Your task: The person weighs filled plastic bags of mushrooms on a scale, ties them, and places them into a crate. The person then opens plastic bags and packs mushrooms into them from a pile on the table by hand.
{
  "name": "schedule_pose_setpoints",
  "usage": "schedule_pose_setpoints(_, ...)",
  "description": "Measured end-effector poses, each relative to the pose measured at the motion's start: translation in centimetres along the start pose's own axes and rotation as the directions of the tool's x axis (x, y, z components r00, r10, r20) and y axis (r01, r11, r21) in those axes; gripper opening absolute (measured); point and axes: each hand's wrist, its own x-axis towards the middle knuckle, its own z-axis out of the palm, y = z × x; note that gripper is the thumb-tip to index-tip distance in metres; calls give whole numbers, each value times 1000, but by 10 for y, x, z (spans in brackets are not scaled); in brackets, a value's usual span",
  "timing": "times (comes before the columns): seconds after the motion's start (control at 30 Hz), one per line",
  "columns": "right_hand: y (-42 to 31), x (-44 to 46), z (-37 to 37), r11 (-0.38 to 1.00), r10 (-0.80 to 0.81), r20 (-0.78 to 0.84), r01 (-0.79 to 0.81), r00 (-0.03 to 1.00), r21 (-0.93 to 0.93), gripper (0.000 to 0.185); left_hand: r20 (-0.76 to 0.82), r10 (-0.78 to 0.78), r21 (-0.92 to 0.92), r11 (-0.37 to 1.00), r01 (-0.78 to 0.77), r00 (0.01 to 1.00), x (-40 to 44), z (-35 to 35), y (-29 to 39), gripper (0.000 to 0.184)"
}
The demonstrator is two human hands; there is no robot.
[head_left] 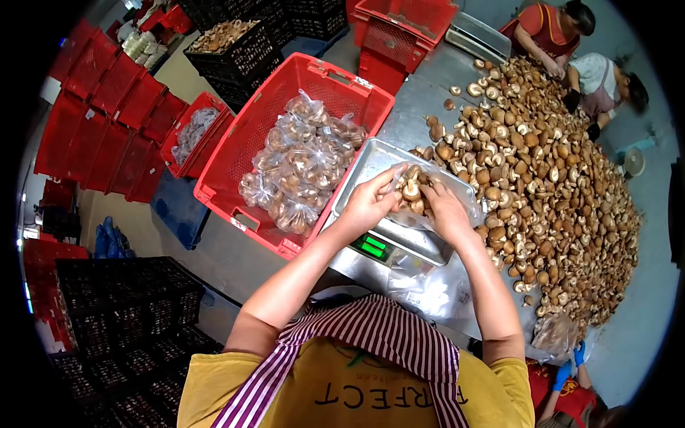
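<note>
Head view — bagged mushrooms [303, 160] in red crate [234, 171]; left fingers [385, 179] and right fingers [435, 194] gripping mushroom bag [412, 205] over tray [369, 158]

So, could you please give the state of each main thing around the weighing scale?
Plastic bag: looks open, mushrooms inside
Scale tray: beneath that bag
Scale display: lit green, digits unreadable
Red crate: uncovered, partly filled
Crated bags: filled, closed
Mushroom pile: loose, uncovered

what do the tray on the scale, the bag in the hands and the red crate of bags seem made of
Tray: silvery sheen suggests metal, possibly stainless steel or aluminium.
Bag: apparently thin clear plastic film, by its glints and the mushrooms showing through.
Red crate: likely moulded plastic, slightly glossy, judging by even colour and perforated walls.
</note>
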Motion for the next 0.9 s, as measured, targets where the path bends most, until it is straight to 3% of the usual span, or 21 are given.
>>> schedule_pose_setpoints(0.03, 0, 1, 1, 990, -43, -56, 50, 997, 130, 53, 8, -14, 2, 1000, 14, 1000, -2, -3, -1, 54)
schedule_pose_setpoints(0.07, -7, 4, -10, 987, 64, 47, -70, 997, 146, 55, 23, -23, -28, 999, 24, 999, -3, -5, 0, 54)
schedule_pose_setpoints(0.1, -15, 10, -15, 987, 60, 52, -67, 997, 145, 55, 18, -25, -31, 999, 26, 1000, -4, -7, -2, 54)
schedule_pose_setpoints(0.17, -30, 22, -18, 976, 202, 138, -211, 970, 58, 53, 52, -35, -12, 999, 36, 998, -3, -5, -7, 55)
schedule_pose_setpoints(0.23, -21, 33, 22, 982, 182, 90, -176, 979, -72, 58, 62, -21, -2, 1000, 21, 998, 2, -4, -18, 53)
schedule_pose_setpoints(0.3, -22, 40, 23, 980, 199, 95, -197, 975, -23, 57, 31, -21, 5, 1000, 21, 999, 2, -4, -15, 49)
schedule_pose_setpoints(0.33, -20, 37, 20, 967, 214, 51, -219, 976, 129, 56, 4, -111, 87, 990, 110, 994, -1, -10, -13, 46)
schedule_pose_setpoints(0.37, -16, 30, 11, 933, 233, 10, -227, 972, 279, 55, -9, -97, -88, 991, 96, 995, -3, -10, -6, 43)
schedule_pose_setpoints(0.4, -12, 21, -1, 893, 242, -19, -216, 970, 394, 51, -38, -55, -68, 996, 52, 998, -6, -15, 1, 41)
schedule_pose_setpoints(0.47, -21, -8, -49, 847, 331, -62, -268, 942, 459, 58, -104, -22, -76, 997, 14, 994, -9, -28, -5, 38)
schedule_pose_setpoints(0.5, -31, -22, -80, 683, 453, 32, -370, 891, 629, 63, -140, -37, -106, 994, 22, 989, -11, -36, -14, 36)
schedule_pose_setpoints(0.57, -15, -56, -113, 623, 560, -101, -337, 823, 706, 61, -198, -45, -109, 994, 24, 979, -15, -50, -17, 32)
schedule_pose_setpoints(0.6, -3, -63, -126, 604, 658, -120, -426, 743, 673, 59, -229, -55, -152, 988, 21, 972, -17, -55, -18, 31)
schedule_pose_setpoints(0.63, 29, -72, -126, 638, 657, -169, -423, 734, 643, 59, -260, -64, -196, 981, 12, 964, -18, -58, -20, 30)
schedule_pose_setpoints(0.67, 45, -76, -126, 825, 564, -382, -515, 732, 230, 59, -277, -55, -218, 976, -7, 959, -19, -62, -22, 29)
schedule_pose_setpoints(0.7, 82, -88, -117, 867, 423, -515, -498, 745, -8, 59, -286, -44, -223, 974, -22, 957, -20, -64, -21, 29)
schedule_pose_setpoints(0.77, 78, -91, -121, 769, 525, -604, -638, 599, 36, 58, -298, -34, -202, 979, -28, 954, -18, -67, -22, 29)
schedule_pose_setpoints(0.8, 82, -93, -125, 833, 495, -625, -535, 603, 143, 54, -311, -38, -204, 978, -28, 950, -17, -67, -21, 29)
schedule_pose_setpoints(0.83, 79, -96, -123, 840, 541, -595, -345, 595, 419, 46, -298, -28, -207, 978, -36, 954, -17, -67, -21, 29)
schedule_pose_setpoints(0.9, 58, -92, -116, 838, 507, -606, -186, 612, 513, 39, -288, -8, -201, 978, -52, 958, -13, -67, -19, 29)
